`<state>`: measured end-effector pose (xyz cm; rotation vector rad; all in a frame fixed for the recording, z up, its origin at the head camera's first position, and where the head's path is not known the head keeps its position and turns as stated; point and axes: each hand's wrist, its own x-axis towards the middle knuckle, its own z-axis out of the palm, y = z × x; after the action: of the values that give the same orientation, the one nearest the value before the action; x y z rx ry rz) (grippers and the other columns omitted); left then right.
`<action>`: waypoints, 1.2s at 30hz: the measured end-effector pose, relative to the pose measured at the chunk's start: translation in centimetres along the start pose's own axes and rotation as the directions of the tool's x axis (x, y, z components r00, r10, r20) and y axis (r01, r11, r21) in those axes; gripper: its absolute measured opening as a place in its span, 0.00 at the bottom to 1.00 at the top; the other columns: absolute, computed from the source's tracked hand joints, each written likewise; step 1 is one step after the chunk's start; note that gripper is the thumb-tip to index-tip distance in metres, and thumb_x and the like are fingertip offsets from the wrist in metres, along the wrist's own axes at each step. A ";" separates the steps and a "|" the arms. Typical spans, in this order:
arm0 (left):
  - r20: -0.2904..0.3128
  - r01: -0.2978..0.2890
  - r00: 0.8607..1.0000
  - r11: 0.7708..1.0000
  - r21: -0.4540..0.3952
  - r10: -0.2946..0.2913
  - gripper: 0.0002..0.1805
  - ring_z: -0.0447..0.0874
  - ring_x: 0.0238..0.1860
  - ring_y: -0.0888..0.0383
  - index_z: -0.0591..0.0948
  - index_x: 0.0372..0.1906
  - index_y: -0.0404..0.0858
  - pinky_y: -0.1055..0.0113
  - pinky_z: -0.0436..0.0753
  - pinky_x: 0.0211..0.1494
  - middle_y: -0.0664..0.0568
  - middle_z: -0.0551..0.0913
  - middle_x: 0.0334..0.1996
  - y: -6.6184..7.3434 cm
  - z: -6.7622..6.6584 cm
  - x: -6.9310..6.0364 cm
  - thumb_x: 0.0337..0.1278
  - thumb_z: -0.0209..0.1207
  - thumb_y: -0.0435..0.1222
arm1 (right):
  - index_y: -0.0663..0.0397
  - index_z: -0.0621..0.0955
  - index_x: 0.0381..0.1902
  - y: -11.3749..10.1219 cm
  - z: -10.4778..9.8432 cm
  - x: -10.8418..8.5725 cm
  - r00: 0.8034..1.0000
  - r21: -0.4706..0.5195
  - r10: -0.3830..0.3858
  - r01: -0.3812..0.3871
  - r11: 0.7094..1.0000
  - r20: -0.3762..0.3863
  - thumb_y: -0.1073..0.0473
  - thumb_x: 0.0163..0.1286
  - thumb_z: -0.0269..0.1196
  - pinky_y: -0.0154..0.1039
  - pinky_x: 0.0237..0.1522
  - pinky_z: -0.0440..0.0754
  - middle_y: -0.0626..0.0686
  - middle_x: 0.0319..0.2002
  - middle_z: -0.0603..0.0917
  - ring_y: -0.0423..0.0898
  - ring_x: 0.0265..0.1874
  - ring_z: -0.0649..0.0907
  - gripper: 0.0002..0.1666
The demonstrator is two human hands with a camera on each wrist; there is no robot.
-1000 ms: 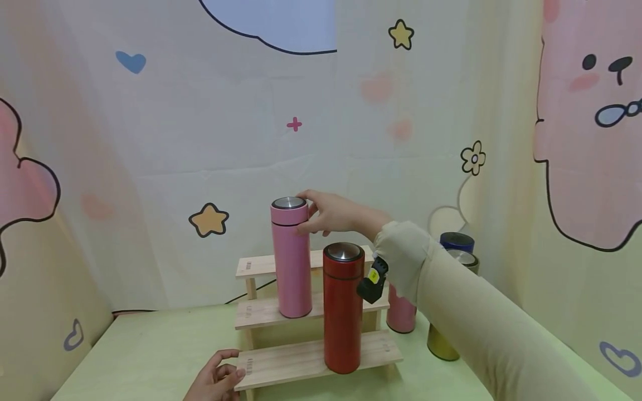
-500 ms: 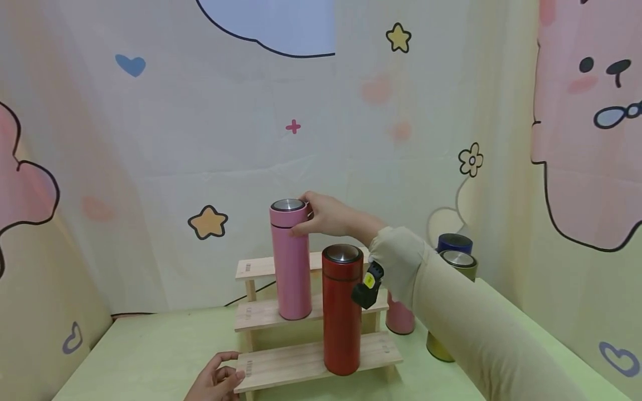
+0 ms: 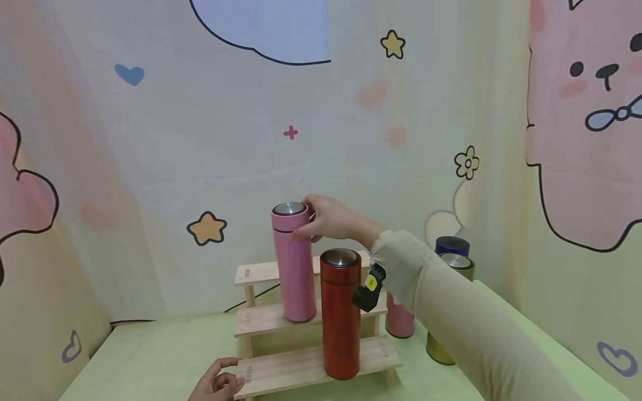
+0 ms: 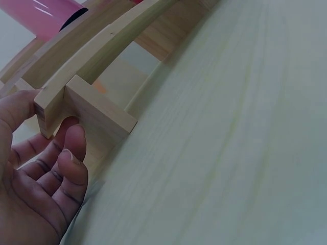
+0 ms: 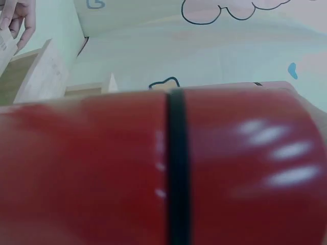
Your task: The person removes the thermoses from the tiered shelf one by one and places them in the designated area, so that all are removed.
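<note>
At the frame's centre, the right hand (image 3: 330, 217) grips the pink bottle (image 3: 295, 273), its base at the middle step of the wooden stand (image 3: 281, 365); the left hand (image 3: 217, 382) pinches the stand's end. The red bottle (image 3: 340, 328) seems finished; three bottles (image 3: 399, 322) at right seem remaining.

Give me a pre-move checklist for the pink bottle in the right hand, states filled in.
1. Right hand gripping the pink bottle near its top: ok.
2. Left hand holding the bottom step: ok.
3. Red bottle upright on that step: ok.
4. Pink bottle's base flat on the middle step: cannot tell.
5. Grip visible in right wrist view: not ok, the red bottle mostly blocks it.
</note>
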<state>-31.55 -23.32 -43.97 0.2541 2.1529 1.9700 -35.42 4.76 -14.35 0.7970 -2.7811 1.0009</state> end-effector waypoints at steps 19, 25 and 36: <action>0.002 0.002 1.000 1.000 -0.014 -0.002 0.53 0.77 0.25 0.63 0.53 0.66 0.23 0.71 0.78 0.29 0.55 0.81 0.30 -0.5 1.2 -1.3 0.49 0.68 0.52 | 0.63 0.68 0.59 0.8 -4.4 -2.8 0.998 -0.010 -0.007 0.006 1.000 -0.068 0.55 0.58 0.70 0.40 0.39 0.85 0.61 0.49 0.80 0.52 0.43 0.82 0.36; -0.003 -0.006 1.000 1.000 -0.010 0.006 0.46 0.77 0.25 0.63 0.53 0.65 0.22 0.70 0.78 0.29 0.55 0.80 0.29 -0.5 1.6 -1.7 0.56 0.64 0.45 | 0.64 0.68 0.59 1.2 -5.7 -3.7 0.997 -0.017 0.003 -0.004 1.000 -0.083 0.55 0.58 0.70 0.41 0.39 0.85 0.61 0.48 0.80 0.51 0.42 0.83 0.35; -0.004 0.001 1.000 1.000 -0.013 -0.001 0.47 0.78 0.26 0.62 0.52 0.65 0.22 0.70 0.79 0.30 0.55 0.80 0.29 -0.5 1.9 -2.0 0.56 0.65 0.46 | 0.65 0.68 0.59 2.7 -8.0 -5.5 0.992 -0.060 0.023 -0.031 0.998 -0.121 0.55 0.60 0.68 0.43 0.41 0.85 0.63 0.49 0.79 0.53 0.42 0.82 0.35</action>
<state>-29.13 -22.11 -44.53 0.2475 2.1417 1.9852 -32.76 13.90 -10.97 0.6699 -2.7127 0.9293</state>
